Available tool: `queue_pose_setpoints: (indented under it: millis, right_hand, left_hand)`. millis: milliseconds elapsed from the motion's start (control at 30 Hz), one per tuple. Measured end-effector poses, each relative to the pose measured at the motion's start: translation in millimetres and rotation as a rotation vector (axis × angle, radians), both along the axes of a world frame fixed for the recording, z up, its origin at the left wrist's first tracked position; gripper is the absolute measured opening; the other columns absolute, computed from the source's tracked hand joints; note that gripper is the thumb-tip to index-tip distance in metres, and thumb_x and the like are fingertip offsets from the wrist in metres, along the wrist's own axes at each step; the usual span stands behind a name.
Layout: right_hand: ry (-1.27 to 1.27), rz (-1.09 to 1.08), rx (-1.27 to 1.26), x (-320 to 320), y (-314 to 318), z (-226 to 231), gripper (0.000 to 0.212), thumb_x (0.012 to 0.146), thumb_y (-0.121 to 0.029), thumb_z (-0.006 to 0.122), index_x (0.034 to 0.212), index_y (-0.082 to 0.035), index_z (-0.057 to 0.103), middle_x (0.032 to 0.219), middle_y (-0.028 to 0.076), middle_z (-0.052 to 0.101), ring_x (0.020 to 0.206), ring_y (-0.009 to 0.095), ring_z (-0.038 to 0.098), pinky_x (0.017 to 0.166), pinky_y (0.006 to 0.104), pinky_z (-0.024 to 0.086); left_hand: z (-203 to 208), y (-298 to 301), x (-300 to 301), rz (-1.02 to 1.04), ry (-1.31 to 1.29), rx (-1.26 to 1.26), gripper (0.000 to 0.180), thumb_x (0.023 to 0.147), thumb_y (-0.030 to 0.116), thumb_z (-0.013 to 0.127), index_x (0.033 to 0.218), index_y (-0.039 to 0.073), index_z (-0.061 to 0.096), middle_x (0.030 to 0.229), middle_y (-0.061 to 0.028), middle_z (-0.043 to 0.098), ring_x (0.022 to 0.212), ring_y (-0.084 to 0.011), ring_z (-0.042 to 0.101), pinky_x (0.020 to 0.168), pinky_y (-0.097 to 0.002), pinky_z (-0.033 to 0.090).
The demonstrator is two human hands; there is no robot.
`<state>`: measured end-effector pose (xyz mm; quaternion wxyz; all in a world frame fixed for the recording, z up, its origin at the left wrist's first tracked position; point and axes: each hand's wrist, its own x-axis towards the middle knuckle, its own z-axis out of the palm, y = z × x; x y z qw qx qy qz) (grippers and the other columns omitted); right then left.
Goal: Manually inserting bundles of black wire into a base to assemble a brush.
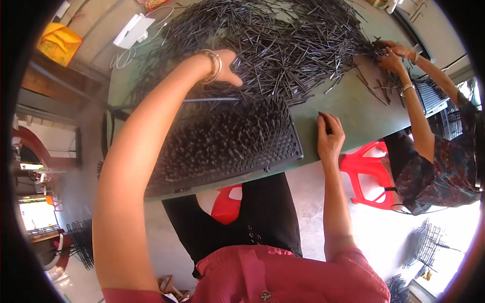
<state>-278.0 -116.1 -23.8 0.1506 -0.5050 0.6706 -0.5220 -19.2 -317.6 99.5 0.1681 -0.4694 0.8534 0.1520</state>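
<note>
My left hand (227,69) reaches over the near edge of a large heap of thin dark sticks (283,48). Its thumb stands apart from the rest of the hand, while the fingertips are mostly hidden. Close in front of me lies a black rectangular tray (291,144) with rows of holes. Many dark upright pieces (217,139) fill most of it, and a strip of bare holes shows at its right end. Just right of the tray, my right hand (331,135) is closed, thumb and fingertips together; anything between them is too small to make out.
At the right, another person's hands (393,59) work at the heap's edge beside a second dark tray (429,96). A red plastic stool (371,174) stands below the green table (356,118). A white device with cables (132,31) lies at the far left, near a yellow bag (58,43).
</note>
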Motion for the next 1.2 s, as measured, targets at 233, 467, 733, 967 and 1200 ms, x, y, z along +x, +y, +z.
queue_pose_setpoints:
  millis: [233, 467, 733, 967, 1200]
  right_hand:
    - [-0.02, 0.028, 0.039, -5.5, -6.5, 0.0, 0.01, 0.083, -0.003, 0.062, 0.092, 0.002, 0.065, 0.087, 0.01, 0.062, 0.072, 0.017, 0.06, 0.067, 0.0261, 0.047]
    - [-0.074, 0.024, 0.023, -6.5, -5.6, -2.9, 0.01, 0.083, -0.003, 0.062, 0.092, 0.001, 0.065, 0.087, 0.008, 0.062, 0.071, 0.014, 0.058, 0.066, 0.0246, 0.046]
    - [-0.064, 0.031, 0.04, -7.2, -2.4, -3.4, 0.011, 0.083, -0.004, 0.063, 0.092, 0.001, 0.065, 0.088, 0.008, 0.062, 0.072, 0.014, 0.058, 0.066, 0.0243, 0.046]
    - [-0.059, 0.031, 0.031, -8.9, -1.0, -3.2, 0.011, 0.083, -0.004, 0.063, 0.092, 0.001, 0.065, 0.087, 0.009, 0.062, 0.074, 0.015, 0.059, 0.068, 0.0248, 0.046]
    - [-0.067, 0.026, 0.035, -9.2, -1.5, -3.4, 0.01, 0.083, -0.004, 0.063, 0.092, 0.001, 0.065, 0.085, 0.008, 0.061, 0.073, 0.015, 0.058, 0.067, 0.025, 0.046]
  left_hand:
    - [-54.2, -32.2, -69.7, -0.005, -0.429, 0.064, 0.128, 0.046, 0.078, 0.068, 0.129, -0.013, 0.036, 0.133, -0.0272, 0.039, 0.125, -0.0367, 0.039, 0.101, -0.0406, 0.038]
    - [-85.0, -85.0, -41.6, 0.028, -0.217, -0.186, 0.106, 0.044, 0.074, 0.074, 0.104, -0.008, 0.047, 0.106, -0.0203, 0.052, 0.104, -0.0322, 0.051, 0.089, -0.0386, 0.047]
    - [-81.5, -62.7, -38.3, 0.124, -0.479, -0.142, 0.123, 0.04, 0.086, 0.063, 0.117, -0.009, 0.051, 0.119, -0.0233, 0.054, 0.107, -0.0328, 0.056, 0.087, -0.0393, 0.048]
    - [-65.3, -61.5, -51.5, 0.18, -0.365, 0.067, 0.094, 0.06, 0.059, 0.077, 0.118, -0.01, 0.047, 0.113, -0.0213, 0.056, 0.103, -0.0304, 0.057, 0.085, -0.0392, 0.049]
    - [-67.5, -57.0, -57.1, 0.145, -0.379, -0.001, 0.097, 0.052, 0.069, 0.074, 0.103, -0.01, 0.055, 0.106, -0.0203, 0.059, 0.097, -0.0297, 0.059, 0.08, -0.0388, 0.05]
